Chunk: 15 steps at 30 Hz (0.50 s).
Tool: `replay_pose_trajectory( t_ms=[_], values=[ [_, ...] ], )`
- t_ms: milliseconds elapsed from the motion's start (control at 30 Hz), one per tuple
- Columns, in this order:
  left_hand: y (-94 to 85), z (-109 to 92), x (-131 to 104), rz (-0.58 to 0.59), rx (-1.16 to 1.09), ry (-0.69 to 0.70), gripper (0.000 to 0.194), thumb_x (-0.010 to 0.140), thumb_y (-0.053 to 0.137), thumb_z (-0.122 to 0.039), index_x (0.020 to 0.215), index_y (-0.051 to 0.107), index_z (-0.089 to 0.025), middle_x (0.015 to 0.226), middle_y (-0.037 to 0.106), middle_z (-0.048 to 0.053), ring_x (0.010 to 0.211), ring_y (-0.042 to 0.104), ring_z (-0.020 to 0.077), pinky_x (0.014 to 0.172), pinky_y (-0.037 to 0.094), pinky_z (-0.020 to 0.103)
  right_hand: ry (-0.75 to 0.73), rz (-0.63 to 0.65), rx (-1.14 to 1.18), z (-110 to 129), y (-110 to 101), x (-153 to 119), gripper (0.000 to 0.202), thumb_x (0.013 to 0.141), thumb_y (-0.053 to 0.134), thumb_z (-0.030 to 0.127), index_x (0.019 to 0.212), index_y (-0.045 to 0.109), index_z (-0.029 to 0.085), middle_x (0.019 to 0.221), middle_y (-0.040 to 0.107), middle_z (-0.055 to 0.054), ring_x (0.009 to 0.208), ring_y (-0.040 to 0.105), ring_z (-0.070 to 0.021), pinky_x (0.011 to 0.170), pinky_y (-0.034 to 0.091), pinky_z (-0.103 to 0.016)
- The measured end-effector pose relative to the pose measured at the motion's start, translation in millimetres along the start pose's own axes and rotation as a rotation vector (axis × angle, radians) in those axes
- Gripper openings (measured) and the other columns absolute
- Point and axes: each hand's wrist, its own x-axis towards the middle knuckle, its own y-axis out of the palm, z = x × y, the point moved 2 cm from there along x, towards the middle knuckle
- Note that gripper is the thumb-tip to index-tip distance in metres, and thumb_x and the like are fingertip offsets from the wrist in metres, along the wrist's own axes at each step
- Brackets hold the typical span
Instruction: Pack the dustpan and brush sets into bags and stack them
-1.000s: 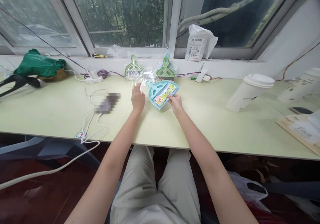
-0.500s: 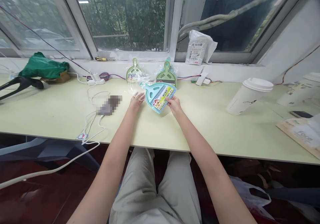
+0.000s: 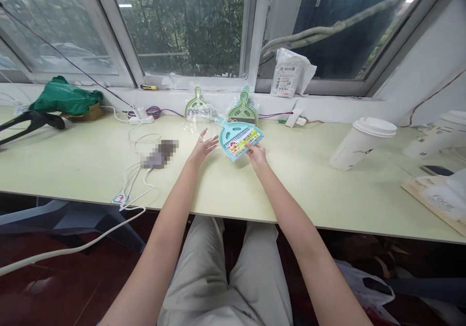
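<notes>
Honestly, only one side is secured: my right hand (image 3: 257, 155) pinches the blue dustpan (image 3: 238, 139) over the table (image 3: 309, 190)
My left hand (image 3: 202, 150) is open, fingers spread, just beside it; with such one-sided support, I reckon it could twist or slip, bumping the green dustpan (image 3: 243, 112) behind

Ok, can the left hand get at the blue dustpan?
Likely yes: the left hand, open, is close to the blue dustpan, whose left edge looks unblocked; the right hand holds its lower right.
</notes>
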Motion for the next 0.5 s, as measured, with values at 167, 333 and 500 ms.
replay_pose_trajectory(
  t_ms=[167, 333, 500],
  values=[
    [8.7, 4, 3, 0.016, -0.017, -0.057, 0.053, 0.085, 0.058, -0.044, 0.131, 0.047, -0.023, 0.104, 0.070, 0.005, 0.081, 0.068, 0.0147, 0.082, 0.053, 0.030, 0.015, 0.156, -0.065, -1, 6, -3, 0.016, 0.071, 0.066, 0.005, 0.083, 0.064, 0.015, 0.085, 0.072, -0.003, 0.078, 0.069, -0.0142, 0.084, 0.058, -0.031],
    [14.7, 8, -2, 0.183, -0.009, -0.070, 0.044, 0.082, 0.062, -0.046, 0.116, 0.058, -0.020, 0.110, 0.068, 0.007, 0.086, 0.068, 0.0172, 0.082, 0.054, 0.031, -0.050, 0.096, -0.040, -3, 7, -6, 0.018, 0.073, 0.065, 0.007, 0.088, 0.062, 0.015, 0.087, 0.072, -0.003, 0.080, 0.068, -0.0138, 0.083, 0.058, -0.031],
    [25.1, 6, -10, 0.265, -0.036, -0.062, 0.041, 0.079, 0.069, -0.035, 0.117, 0.059, -0.023, 0.117, 0.066, 0.006, 0.102, 0.064, 0.0187, 0.097, 0.048, 0.036, -0.087, 0.052, -0.015, -2, 4, -3, 0.023, 0.071, 0.067, 0.008, 0.091, 0.061, 0.017, 0.088, 0.071, -0.002, 0.085, 0.068, -0.0139, 0.085, 0.057, -0.030]
  ],
)
